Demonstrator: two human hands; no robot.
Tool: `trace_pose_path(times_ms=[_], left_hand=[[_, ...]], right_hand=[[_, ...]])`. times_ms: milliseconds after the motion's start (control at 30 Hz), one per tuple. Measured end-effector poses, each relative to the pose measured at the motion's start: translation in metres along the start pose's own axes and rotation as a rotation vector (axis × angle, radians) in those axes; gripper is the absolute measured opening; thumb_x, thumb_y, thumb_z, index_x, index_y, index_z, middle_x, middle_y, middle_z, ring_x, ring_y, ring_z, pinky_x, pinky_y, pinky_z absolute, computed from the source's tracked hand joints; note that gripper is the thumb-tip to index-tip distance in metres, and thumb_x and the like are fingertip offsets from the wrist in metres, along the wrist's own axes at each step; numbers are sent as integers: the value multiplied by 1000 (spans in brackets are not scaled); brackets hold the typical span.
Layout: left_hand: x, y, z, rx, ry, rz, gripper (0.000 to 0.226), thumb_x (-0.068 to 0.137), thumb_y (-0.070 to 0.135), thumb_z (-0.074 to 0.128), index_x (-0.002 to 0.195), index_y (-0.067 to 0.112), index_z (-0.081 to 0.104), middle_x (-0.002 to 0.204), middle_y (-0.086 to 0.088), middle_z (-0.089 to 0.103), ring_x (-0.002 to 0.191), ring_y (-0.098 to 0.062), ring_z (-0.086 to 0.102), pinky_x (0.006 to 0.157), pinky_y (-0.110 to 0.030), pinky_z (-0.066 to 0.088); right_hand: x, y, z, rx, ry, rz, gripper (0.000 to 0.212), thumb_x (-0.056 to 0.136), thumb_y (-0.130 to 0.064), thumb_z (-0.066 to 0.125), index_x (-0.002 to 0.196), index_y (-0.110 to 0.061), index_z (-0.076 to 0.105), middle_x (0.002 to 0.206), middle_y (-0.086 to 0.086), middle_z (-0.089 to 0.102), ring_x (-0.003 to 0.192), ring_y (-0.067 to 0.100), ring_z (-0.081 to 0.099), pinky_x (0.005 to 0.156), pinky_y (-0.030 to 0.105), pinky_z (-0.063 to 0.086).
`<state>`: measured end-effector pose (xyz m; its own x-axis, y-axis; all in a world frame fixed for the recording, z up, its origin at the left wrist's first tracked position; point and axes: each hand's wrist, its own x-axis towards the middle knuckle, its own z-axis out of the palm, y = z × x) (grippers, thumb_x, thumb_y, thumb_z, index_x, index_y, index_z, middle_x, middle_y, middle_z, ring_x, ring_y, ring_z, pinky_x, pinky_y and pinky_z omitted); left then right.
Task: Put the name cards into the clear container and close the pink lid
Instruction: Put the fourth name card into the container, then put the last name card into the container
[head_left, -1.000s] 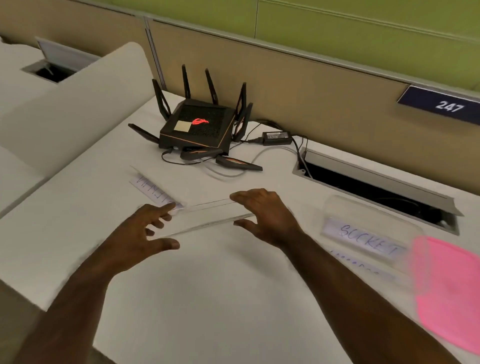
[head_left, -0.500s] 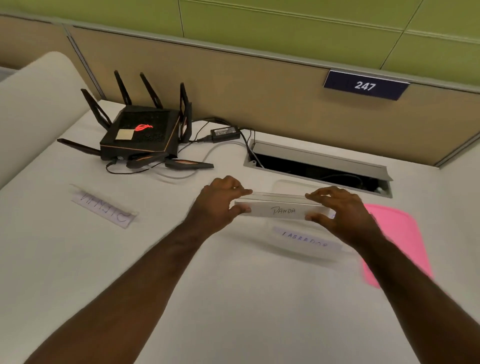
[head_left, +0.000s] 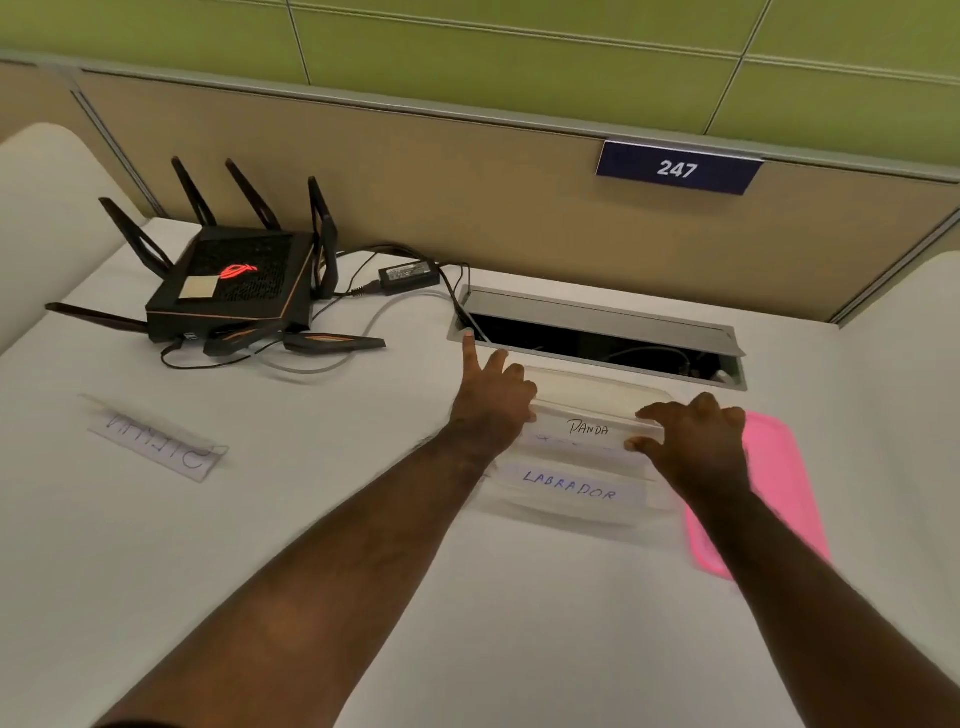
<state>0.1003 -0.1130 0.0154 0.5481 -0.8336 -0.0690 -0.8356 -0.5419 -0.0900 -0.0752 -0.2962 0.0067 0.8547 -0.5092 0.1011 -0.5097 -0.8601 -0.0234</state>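
Head camera looks down on a white desk (head_left: 311, 519) where both hands hold one name card between them. The left hand (head_left: 493, 405) pinches the left end of the card marked PANDA (head_left: 587, 428), its index finger stretched forward toward the cable slot (head_left: 597, 338). The right hand (head_left: 696, 441) grips the card's right end with thumb below and fingers curled over the top. The card sits at the mouth of the clear container (head_left: 597, 384), whether it rests on what lies inside or hangs just above cannot be told. A second card reading LABRADOR (head_left: 569, 491) lies at the container's near side. The pink lid (head_left: 779, 488) lies flat on the desk just right of the container, partly behind the right forearm. A third card (head_left: 156, 447) lies well apart to the left, its writing upside down. A black router (head_left: 234, 286) with raised antennas stands at the back left, next to a power brick (head_left: 410, 273).
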Motion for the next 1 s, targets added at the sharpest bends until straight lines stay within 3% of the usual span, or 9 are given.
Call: trace_pose_path(times_ms=[167,367,500,633,700,833,1000], left_hand=[[5,17,6,86,-81,-50,28,86,38,65,112,28,66,132,-4,59,143,-34,27,106,-71,-13],[6,26,19,57,-75,-83,25,86,35,65,109,23,68,127,-5,64,144,-36,25,104,-69,-18],[-1,17,17,-54,70,-81,37,88,31,54,124,27,60,136,-2,57,143,-27,29,109,-67,-12],[-26,-3,20,-176,308,-108,36,84,24,55,119,26,63,131,0,61,136,-24,41,113,-66,8],[-41,-17,24,-184,344,-172,38,83,25,56,121,25,62,133,0,60,137,-25,41,113,-65,13],[-74,-49,38,-189,283,-317,44,84,29,57,127,26,56,140,-1,54,140,-26,36,113,-64,15],[-128,-100,64,-174,165,-491,52,84,33,58,135,22,51,147,-7,47,142,-31,34,110,-68,18]], right_hand=[[6,-6,8,-193,-68,-44,33,69,-40,81,96,-21,76,92,3,75,91,30,55,79,41,33],[8,-15,9,-301,-157,-58,34,87,-46,59,110,-22,69,103,-1,71,102,25,52,86,43,35],[10,-14,11,-187,-62,-64,40,85,-45,62,115,-20,67,108,4,71,101,29,57,85,45,38],[11,-18,5,-94,42,-59,40,88,-41,59,121,-19,64,115,5,68,103,30,58,84,44,39],[12,-27,1,-57,91,-80,39,89,-38,58,122,-19,62,116,5,68,102,30,58,81,43,37],[16,-55,-5,39,127,-144,43,90,-37,56,130,-20,55,125,5,61,109,30,55,84,44,38],[21,-111,-5,147,73,-247,52,94,-42,44,141,-22,42,147,3,45,132,26,41,106,49,30]])
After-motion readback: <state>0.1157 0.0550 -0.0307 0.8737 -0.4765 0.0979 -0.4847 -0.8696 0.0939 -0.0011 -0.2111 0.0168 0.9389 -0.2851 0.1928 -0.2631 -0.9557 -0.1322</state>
